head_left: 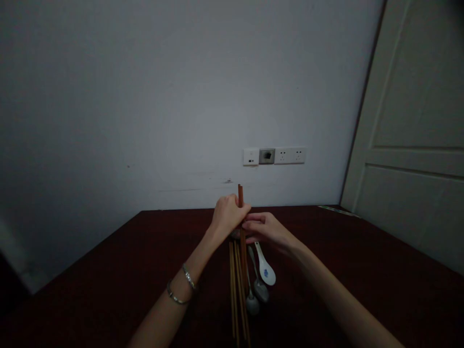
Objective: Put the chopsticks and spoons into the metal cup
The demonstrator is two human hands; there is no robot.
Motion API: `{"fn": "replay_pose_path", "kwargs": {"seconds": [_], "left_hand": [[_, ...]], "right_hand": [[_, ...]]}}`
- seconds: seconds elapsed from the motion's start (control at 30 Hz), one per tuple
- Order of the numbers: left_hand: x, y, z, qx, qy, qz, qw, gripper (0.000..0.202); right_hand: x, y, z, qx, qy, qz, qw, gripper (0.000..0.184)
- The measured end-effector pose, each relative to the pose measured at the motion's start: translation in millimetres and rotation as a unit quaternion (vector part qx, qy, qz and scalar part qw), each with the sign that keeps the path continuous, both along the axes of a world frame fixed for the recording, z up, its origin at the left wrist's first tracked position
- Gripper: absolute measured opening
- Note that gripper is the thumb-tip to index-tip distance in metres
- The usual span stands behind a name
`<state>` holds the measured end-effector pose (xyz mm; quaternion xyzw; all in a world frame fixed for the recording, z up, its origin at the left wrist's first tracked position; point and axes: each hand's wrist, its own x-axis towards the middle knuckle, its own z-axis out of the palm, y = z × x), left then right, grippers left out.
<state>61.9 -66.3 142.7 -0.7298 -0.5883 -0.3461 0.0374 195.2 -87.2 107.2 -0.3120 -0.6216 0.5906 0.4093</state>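
Note:
My left hand (pixel 228 213), with bracelets on its wrist, is closed around a bundle of reddish-brown chopsticks (pixel 240 195) held upright over the dark red table (pixel 108 270). My right hand (pixel 266 228) sits just beside it, fingers curled and touching the same bundle lower down. Below the hands, several light wooden chopsticks (pixel 235 290) lie lengthwise on the table. Next to them lie two metal spoons (pixel 255 292) and a white ceramic spoon (pixel 266 270) with a blue mark.
A pale wall stands behind the table, with a row of white sockets (pixel 275 156). A cream door (pixel 413 145) is at the right. A thin light strip (pixel 337 210) lies at the table's far right edge.

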Motion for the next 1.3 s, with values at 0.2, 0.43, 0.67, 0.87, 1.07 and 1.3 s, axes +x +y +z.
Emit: {"fn": "replay_pose_path", "kwargs": {"seconds": [0.2, 0.43, 0.67, 0.87, 1.07, 1.3], "left_hand": [[0.1, -2.1, 0.6, 0.0, -0.012, 0.008, 1.0, 0.023], [2.2, -19.4, 5.9, 0.026, -0.006, 0.028, 0.999, 0.02], [2.0, -35.7, 8.3, 0.071, -0.005, 0.03, 0.997, 0.018], [-4.1, -35.6, 14.9, 0.064, -0.119, -0.074, 0.988, 0.021], [-15.8, -34.9, 23.7, -0.039, -0.333, -0.232, 0.913, 0.031], [-20.3, -37.7, 27.7, -0.11, -0.425, -0.265, 0.858, 0.033]], "right_hand": [[-10.9, -1.2, 0.8, 0.008, -0.005, -0.055, 0.998, 0.027], [-10.0, -4.5, 4.5, 0.049, -0.013, -0.061, 0.997, 0.022], [-10.5, -12.4, 11.8, 0.077, -0.013, -0.064, 0.995, 0.014], [-3.1, -13.3, 20.0, 0.066, -0.01, -0.059, 0.996, 0.024], [1.4, -18.5, 27.7, 0.072, 0.013, -0.043, 0.996, 0.032], [1.0, -26.7, 37.3, 0.086, -0.008, -0.017, 0.996, 0.036]]}}
